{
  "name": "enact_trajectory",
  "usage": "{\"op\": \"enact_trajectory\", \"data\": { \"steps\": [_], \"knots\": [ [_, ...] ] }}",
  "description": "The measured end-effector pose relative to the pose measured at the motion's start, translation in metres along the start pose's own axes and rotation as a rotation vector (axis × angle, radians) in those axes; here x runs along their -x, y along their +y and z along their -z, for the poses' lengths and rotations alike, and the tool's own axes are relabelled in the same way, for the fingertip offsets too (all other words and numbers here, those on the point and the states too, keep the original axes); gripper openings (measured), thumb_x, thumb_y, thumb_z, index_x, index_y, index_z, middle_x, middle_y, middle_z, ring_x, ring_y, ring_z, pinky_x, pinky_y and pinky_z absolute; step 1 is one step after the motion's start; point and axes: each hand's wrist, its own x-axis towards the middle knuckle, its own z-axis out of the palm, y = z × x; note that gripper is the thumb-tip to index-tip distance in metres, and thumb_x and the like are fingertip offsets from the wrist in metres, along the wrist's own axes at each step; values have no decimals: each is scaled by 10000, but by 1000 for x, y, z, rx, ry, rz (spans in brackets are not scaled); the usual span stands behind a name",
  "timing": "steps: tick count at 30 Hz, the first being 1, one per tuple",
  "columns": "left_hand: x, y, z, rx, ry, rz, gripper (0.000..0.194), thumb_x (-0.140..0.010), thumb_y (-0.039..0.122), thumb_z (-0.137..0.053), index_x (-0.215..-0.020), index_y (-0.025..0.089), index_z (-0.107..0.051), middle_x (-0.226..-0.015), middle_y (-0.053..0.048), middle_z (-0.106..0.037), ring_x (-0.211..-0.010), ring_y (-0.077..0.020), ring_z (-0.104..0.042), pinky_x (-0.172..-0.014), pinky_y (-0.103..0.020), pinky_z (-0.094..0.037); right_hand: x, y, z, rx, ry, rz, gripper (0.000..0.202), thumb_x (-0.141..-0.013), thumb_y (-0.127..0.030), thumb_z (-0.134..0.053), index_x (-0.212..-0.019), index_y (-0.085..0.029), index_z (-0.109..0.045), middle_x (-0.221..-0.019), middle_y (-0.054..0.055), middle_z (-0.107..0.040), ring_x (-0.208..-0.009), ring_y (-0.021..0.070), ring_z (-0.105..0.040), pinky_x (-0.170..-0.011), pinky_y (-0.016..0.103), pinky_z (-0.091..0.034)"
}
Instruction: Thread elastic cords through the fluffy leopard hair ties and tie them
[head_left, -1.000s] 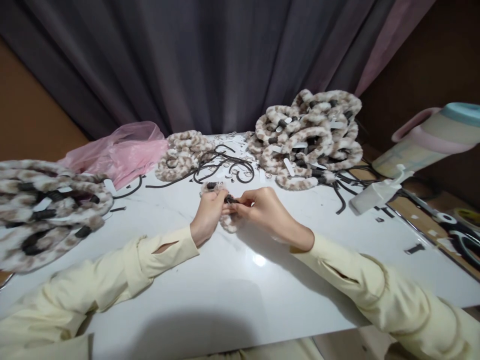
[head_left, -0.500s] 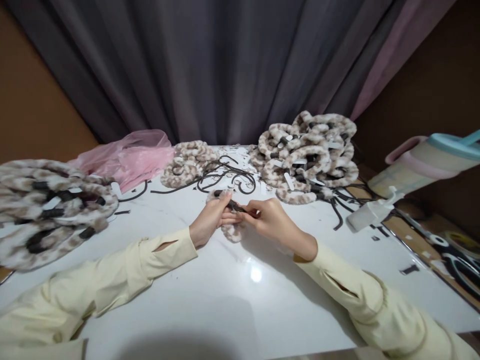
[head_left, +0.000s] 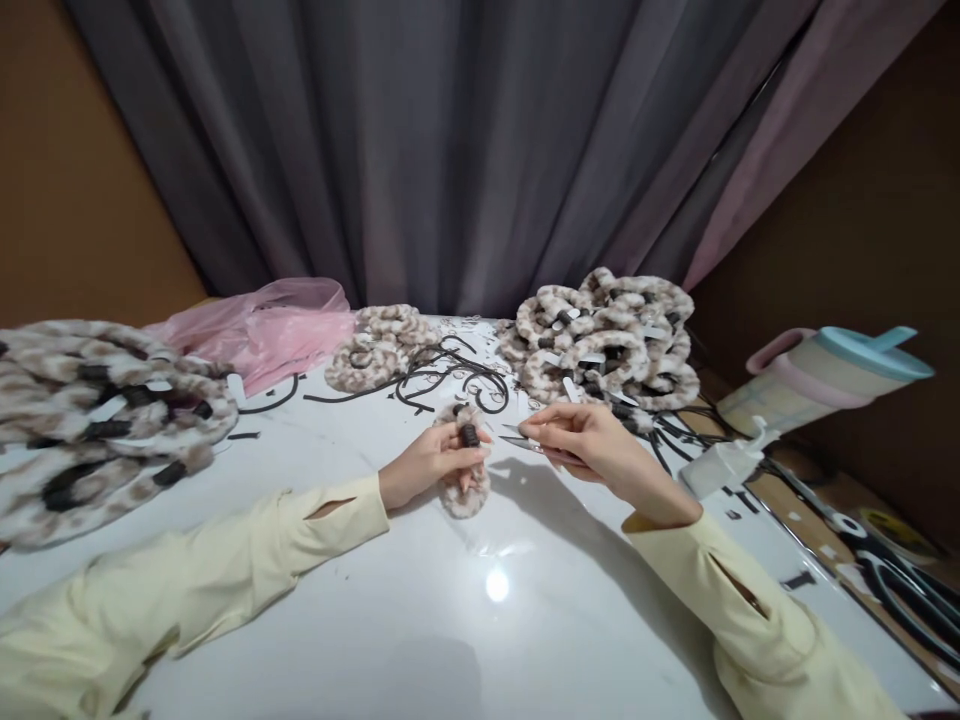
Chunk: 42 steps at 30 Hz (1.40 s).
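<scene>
Here, on a white table [head_left: 525, 620] before grey curtains [head_left: 450, 150], fingers [head_left: 457, 462] clasp a scrunchie [head_left: 465, 490].

A fuzzy plush scrunchie [head_left: 465, 487] lies on a glossy smooth white table [head_left: 495, 600], beside crinkly pink plastic bag [head_left: 262, 325].

no legible text, labels, brands or numbers on any item; white tags unreadable

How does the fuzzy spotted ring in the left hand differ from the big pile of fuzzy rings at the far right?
The fuzzy spotted ring is single, gripped by the left hand; the pile of fuzzy rings is many, stacked untouched, bearing white tags. Both share brown-cream fur.
</scene>
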Motion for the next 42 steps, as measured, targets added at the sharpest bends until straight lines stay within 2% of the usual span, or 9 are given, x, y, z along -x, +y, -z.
{"op": "enact_trajectory", "data": {
  "steps": [5,10,14,17,19,26,31,38,42],
  "knots": [
    [1,6,4,-293,-30,-59,387,-701,271,-654,-1037,127,-528,-740,1,-553,-621,-111,-536,-570,-217,-422,-2,10,21,57,-72,-63,494,-644,-501,-708,-937,-116,-609,-426,-80,-450,-325,14,-235,-338,175,-138],
    [13,40,10,-1087,-119,-223,276,-786,168,-498,-1051,171,-575,-651,23,-564,-607,-130,-531,-591,-223,-387,-15,37,29,464,-125,51,364,-758,-466,-595,-857,-116,-623,-537,22,-602,-458,106,-477,-463,233,-355],
    [24,58,13,-1374,-137,-391,228,-841,148,-408,-1033,168,-529,-906,-65,-635,-812,-193,-595,-691,-267,-416,-13,37,18,733,-52,241,337,-765,-472,-601,-816,-142,-642,-789,105,-673,-733,227,-602,-655,326,-443],
    [27,60,14,-1373,-189,-425,178,-865,141,-374,-989,167,-499,-910,-64,-634,-796,-184,-603,-684,-267,-417,-2,22,3,615,13,424,399,-760,-497,-616,-993,-173,-621,-1048,122,-636,-998,270,-566,-817,355,-449],
    [27,58,13,-1344,-212,-441,158,-863,134,-374,-971,170,-484,-869,-51,-629,-765,-173,-602,-659,-257,-414,5,14,-10,435,-109,433,374,-822,-472,-558,-1094,-217,-583,-1156,84,-597,-1068,232,-542,-869,328,-442],
    [28,51,7,-1199,-183,-452,107,-869,159,-402,-970,189,-420,-835,-38,-632,-754,-164,-604,-642,-247,-419,6,21,-35,65,-309,306,279,-867,-397,-522,-997,-161,-594,-833,29,-636,-788,148,-586,-751,281,-456],
    [30,57,6,-1128,-226,-497,86,-908,257,-414,-912,190,-468,-824,-29,-606,-731,-138,-577,-651,-229,-408,11,18,-33,108,-227,333,254,-861,-371,-526,-983,-160,-597,-814,29,-631,-770,152,-585,-702,265,-448],
    [31,54,-4,-989,-225,-376,129,-911,242,-393,-825,188,-471,-723,14,-582,-619,-100,-536,-600,-205,-386,15,15,-47,477,71,513,178,-852,-287,-498,-837,-147,-607,-556,-23,-502,-514,106,-424,-527,225,-318],
    [43,66,13,-1117,-157,-379,162,-923,268,-366,-885,181,-497,-753,-5,-587,-666,-120,-550,-625,-217,-398,1,4,-55,477,-42,497,238,-881,-334,-444,-842,-143,-582,-592,-3,-537,-522,113,-457,-508,222,-321]
  ]
}}
